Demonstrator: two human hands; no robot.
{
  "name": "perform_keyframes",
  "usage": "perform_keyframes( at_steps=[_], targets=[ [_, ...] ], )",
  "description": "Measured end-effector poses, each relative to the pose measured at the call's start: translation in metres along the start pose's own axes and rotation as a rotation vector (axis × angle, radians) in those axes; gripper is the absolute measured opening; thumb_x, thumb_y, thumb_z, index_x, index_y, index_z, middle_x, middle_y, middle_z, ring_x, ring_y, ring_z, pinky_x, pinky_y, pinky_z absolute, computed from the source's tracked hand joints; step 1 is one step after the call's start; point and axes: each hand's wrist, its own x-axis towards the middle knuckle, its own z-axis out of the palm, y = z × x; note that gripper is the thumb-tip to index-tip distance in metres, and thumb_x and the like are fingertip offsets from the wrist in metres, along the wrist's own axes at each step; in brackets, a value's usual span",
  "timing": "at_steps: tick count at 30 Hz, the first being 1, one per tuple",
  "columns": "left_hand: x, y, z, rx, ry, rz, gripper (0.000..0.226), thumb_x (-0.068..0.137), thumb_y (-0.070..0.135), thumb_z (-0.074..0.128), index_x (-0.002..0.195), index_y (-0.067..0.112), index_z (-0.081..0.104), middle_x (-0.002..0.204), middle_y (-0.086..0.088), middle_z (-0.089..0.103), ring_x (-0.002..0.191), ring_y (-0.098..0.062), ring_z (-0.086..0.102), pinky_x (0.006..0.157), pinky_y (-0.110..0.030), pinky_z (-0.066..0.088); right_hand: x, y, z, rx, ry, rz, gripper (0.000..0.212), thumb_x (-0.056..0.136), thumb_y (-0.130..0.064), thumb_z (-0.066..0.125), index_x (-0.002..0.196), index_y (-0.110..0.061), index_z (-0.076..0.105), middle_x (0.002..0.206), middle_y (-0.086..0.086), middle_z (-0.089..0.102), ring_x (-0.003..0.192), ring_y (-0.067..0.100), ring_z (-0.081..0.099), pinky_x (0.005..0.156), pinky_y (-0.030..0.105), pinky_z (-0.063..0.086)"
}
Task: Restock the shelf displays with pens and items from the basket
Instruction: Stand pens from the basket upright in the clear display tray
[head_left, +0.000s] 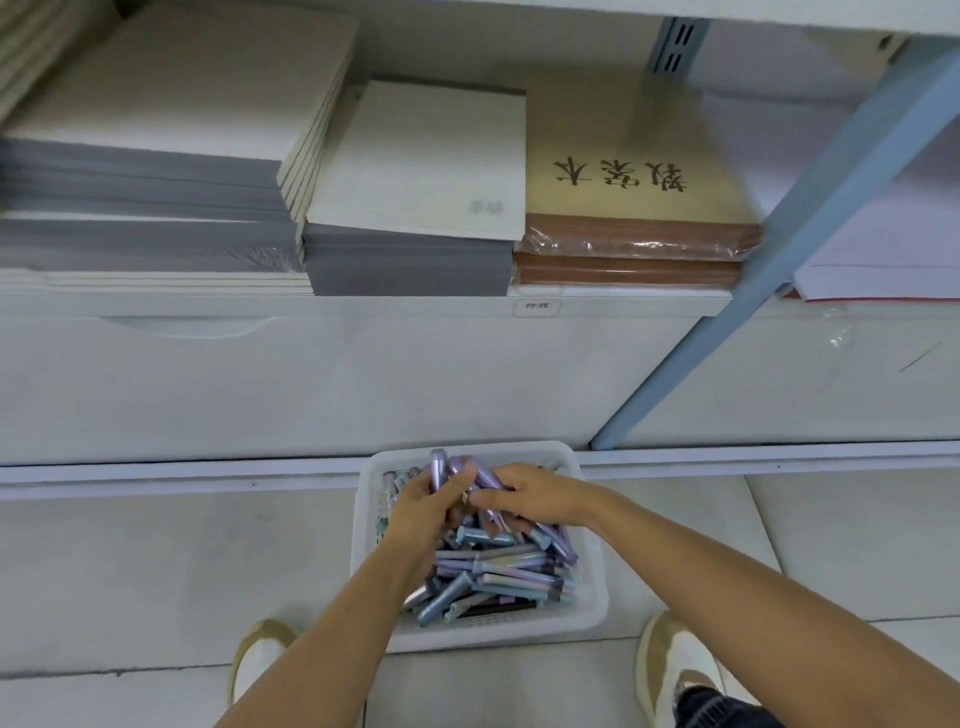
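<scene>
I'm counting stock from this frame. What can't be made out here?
All in the head view:
- How many pens the left hand grips: its fingers cover the bundle.
- Whether the right hand pinches a pen: the hands overlap there.
- The basket floor: buried under pens.
- The shelf label: too small, blurred.
- The papers at right: cut off by the frame edge.

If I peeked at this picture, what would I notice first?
First, the two hands in the middle: the left hand grips a bunch of purple pens while the right hand pinches more, right over a white basket on the floor, heaped with purple and blue pens. Next, up on the shelf, the brown notebooks with big black writing stand out beside white and grey stacks.
</scene>
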Motion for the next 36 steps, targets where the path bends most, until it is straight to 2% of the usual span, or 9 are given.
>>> perform_keyframes(
  at_steps=[3, 6, 10, 13, 18, 21, 25, 30, 36],
  targets=[
    [-0.007, 0.02, 0.008, 0.043, 0.138, 0.05, 0.034, 0.081, 0.036, 0.075, 0.075, 0.004, 0.065, 0.061, -0.01, 0.055, 0.052, -0.018, 0.05, 0.05, -0.027, 0.046, -0.014, -0.026, -0.004, 0.109, 0.009, -0.036, 0.029, 0.1, -0.041, 0.047, 0.088, -0.018, 0.058, 0.072, -0.004, 0.06, 0.049, 0.001, 0.042, 0.051, 0.015, 0.035],
    [-0.019, 0.043, 0.019, 0.037, 0.202, 0.156, 0.033, 0.09, 0.034, 0.067, 0.086, 0.002, 0.068, 0.075, -0.017, 0.06, 0.07, -0.025, 0.057, 0.074, -0.043, 0.054, -0.028, -0.054, -0.011, 0.152, 0.073, -0.124, 0.026, 0.103, -0.035, 0.041, 0.089, -0.018, 0.054, 0.08, 0.004, 0.06, 0.049, 0.006, 0.04, 0.05, 0.018, 0.033],
    [-0.038, 0.081, 0.041, -0.087, 0.259, 0.308, 0.032, 0.1, 0.027, 0.052, 0.078, 0.007, 0.064, 0.065, -0.009, 0.062, 0.062, -0.019, 0.054, 0.06, -0.033, 0.05, -0.049, -0.091, -0.019, 0.11, 0.227, -0.236, 0.023, 0.104, -0.033, 0.037, 0.118, -0.022, 0.053, 0.095, 0.006, 0.062, 0.07, 0.013, 0.051, 0.063, 0.019, 0.04],
    [-0.052, 0.107, 0.045, -0.093, 0.29, 0.391, 0.026, 0.1, 0.02, 0.049, 0.081, 0.008, 0.062, 0.08, -0.009, 0.068, 0.069, -0.016, 0.063, 0.073, -0.031, 0.051, -0.065, -0.115, -0.026, 0.015, 0.432, -0.312, 0.034, 0.104, -0.035, 0.036, 0.1, -0.015, 0.063, 0.095, 0.003, 0.053, 0.08, 0.007, 0.053, 0.077, 0.019, 0.039],
    [-0.086, 0.143, 0.051, -0.154, -0.063, 0.372, 0.018, 0.101, 0.018, 0.048, 0.096, 0.004, 0.058, 0.075, -0.008, 0.074, 0.061, -0.017, 0.069, 0.049, -0.025, 0.052, -0.088, -0.158, -0.03, 0.137, 0.542, -0.382, 0.034, 0.104, -0.039, 0.028, 0.111, -0.031, 0.06, 0.125, 0.002, 0.035, 0.118, 0.006, 0.038, 0.082, -0.002, 0.033],
    [-0.105, 0.162, 0.056, -0.072, -0.274, 0.362, 0.028, 0.1, 0.028, 0.048, 0.101, 0.003, 0.06, 0.076, -0.008, 0.068, 0.055, -0.014, 0.056, 0.043, -0.021, 0.04, -0.104, -0.178, -0.031, 0.118, 0.515, -0.441, 0.042, 0.104, -0.043, 0.02, 0.126, -0.036, 0.055, 0.135, 0.0, 0.033, 0.126, 0.006, 0.034, 0.094, 0.009, 0.032],
    [-0.127, 0.186, 0.059, 0.081, -0.33, 0.492, 0.026, 0.097, 0.033, 0.052, 0.096, 0.008, 0.058, 0.076, -0.001, 0.062, 0.055, -0.009, 0.043, 0.044, -0.019, 0.032, -0.128, -0.2, -0.041, 0.099, 0.509, -0.504, 0.042, 0.102, -0.046, 0.027, 0.133, -0.036, 0.054, 0.13, 0.003, 0.042, 0.112, 0.003, 0.047, 0.087, 0.012, 0.041],
    [-0.151, 0.229, 0.072, 0.187, -0.148, 0.709, 0.016, 0.09, 0.031, 0.067, 0.093, 0.017, 0.062, 0.067, -0.001, 0.048, 0.053, -0.011, 0.033, 0.044, -0.021, 0.031, -0.16, -0.233, -0.063, 0.267, 0.765, -0.745, 0.032, 0.091, -0.014, 0.065, 0.122, -0.01, 0.057, 0.097, 0.011, 0.065, 0.092, 0.02, 0.063, 0.09, 0.037, 0.05],
    [-0.18, 0.278, 0.096, 0.229, -0.171, 0.853, 0.015, 0.087, 0.023, 0.072, 0.092, 0.016, 0.06, 0.063, 0.002, 0.044, 0.051, -0.01, 0.034, 0.044, -0.022, 0.032, -0.203, -0.279, -0.09, 0.219, 0.867, -0.95, 0.017, 0.088, -0.008, 0.067, 0.104, -0.007, 0.067, 0.097, -0.002, 0.07, 0.085, 0.004, 0.065, 0.078, 0.019, 0.053]
  ],
)
